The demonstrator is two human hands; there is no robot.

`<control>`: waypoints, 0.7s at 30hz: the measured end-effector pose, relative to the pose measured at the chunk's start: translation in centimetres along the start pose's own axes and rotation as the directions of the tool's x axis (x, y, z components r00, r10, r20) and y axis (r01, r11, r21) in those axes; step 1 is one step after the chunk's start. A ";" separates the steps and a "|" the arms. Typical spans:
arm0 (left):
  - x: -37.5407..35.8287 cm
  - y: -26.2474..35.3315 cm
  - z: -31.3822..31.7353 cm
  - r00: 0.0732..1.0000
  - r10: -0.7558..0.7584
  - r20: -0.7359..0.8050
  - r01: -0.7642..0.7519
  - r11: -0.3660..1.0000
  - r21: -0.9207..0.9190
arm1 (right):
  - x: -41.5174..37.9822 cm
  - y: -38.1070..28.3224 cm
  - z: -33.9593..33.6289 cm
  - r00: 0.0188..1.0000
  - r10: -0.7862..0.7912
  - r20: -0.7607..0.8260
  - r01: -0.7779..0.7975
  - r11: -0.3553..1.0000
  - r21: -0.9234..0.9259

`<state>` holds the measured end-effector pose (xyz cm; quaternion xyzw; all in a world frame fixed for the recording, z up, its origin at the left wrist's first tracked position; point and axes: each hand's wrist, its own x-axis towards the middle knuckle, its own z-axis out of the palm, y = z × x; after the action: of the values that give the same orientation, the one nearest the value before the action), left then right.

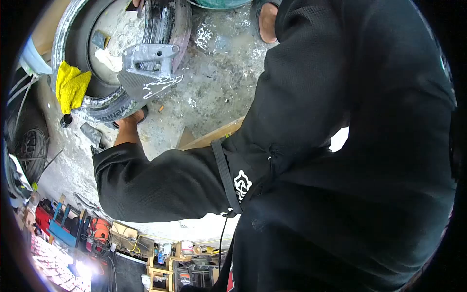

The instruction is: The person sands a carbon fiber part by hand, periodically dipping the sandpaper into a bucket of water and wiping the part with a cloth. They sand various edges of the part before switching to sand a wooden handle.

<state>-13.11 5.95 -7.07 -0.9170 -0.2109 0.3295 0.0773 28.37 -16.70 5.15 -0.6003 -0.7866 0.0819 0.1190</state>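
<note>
A few fingers of what looks like my right hand show at the top edge, curled by a small dark flat piece I cannot make out. The rest of that hand is cut off. My left hand is out of view. Below the fingers, a grey metal bracket-like part, with openings in it and a dark textured section streaked white, rests across a tyre lying flat. A yellow cloth drapes over the tyre's rim. Inside the ring lie a white crumpled piece and a small dark grey block.
My sandalled feet stand on the stained concrete floor. A green basin cuts into the top edge. A dark block lies near the tyre. Shelves with cans and tools, plus an orange machine, stand at lower left.
</note>
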 end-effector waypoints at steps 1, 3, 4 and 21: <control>0.2 -0.1 0.0 1.000 -0.004 0.003 0.004 1.000 -0.012 | 0.5 0.5 0.3 1.000 -0.017 -0.024 0.019 0.998 0.068; 0.0 -0.4 -0.1 1.000 -0.007 0.011 0.007 0.999 -0.040 | -0.2 1.2 1.0 0.999 -0.045 0.023 0.045 0.998 -0.032; -0.4 -0.5 -0.2 1.000 0.002 0.012 -0.001 0.998 -0.061 | -0.6 1.4 1.4 0.999 -0.034 0.011 0.034 0.999 0.000; -24.7 -0.5 -34.9 0.151 0.892 -0.425 -0.899 -0.055 -0.435 | -4.7 4.7 -0.7 0.961 0.089 -0.262 -0.132 0.979 -0.154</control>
<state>-8.20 -4.55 34.06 -0.7943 0.3469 0.2046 -0.4548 34.03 -19.96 4.10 -0.6568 -0.7341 -0.0565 0.1625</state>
